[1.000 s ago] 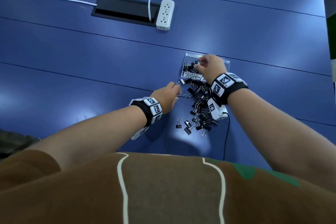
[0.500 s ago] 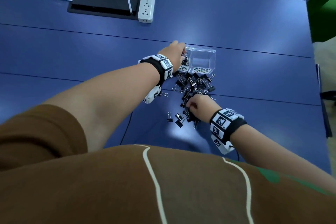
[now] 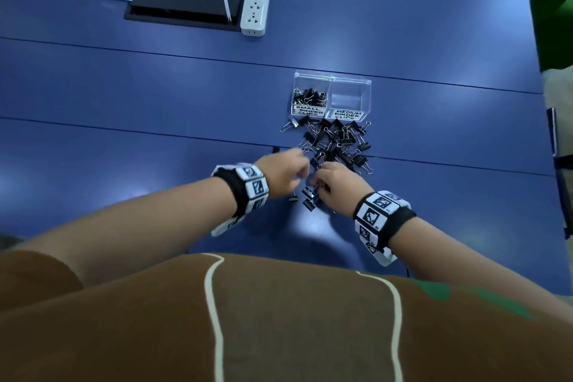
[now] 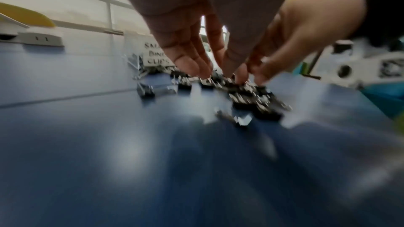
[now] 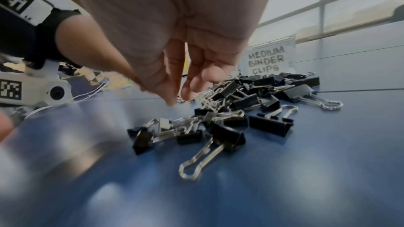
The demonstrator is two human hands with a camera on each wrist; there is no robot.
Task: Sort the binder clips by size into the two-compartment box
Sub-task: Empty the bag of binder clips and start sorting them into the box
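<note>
- We saw a blue desk (image 3: 155, 96) with dark seams running across it.
- On it stood a clear two-compartment box (image 3: 331, 98), and a heap of black binder clips (image 3: 336, 143) lay just in front.
- Farther back, a white power strip (image 3: 255, 8) lay beside a black cable hatch (image 3: 183, 5).

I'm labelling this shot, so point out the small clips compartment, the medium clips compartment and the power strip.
small clips compartment (image 3: 311, 80): head view, far rim.
medium clips compartment (image 3: 352, 100): head view, bare floor.
power strip (image 3: 255, 8): head view, socket face.
</note>
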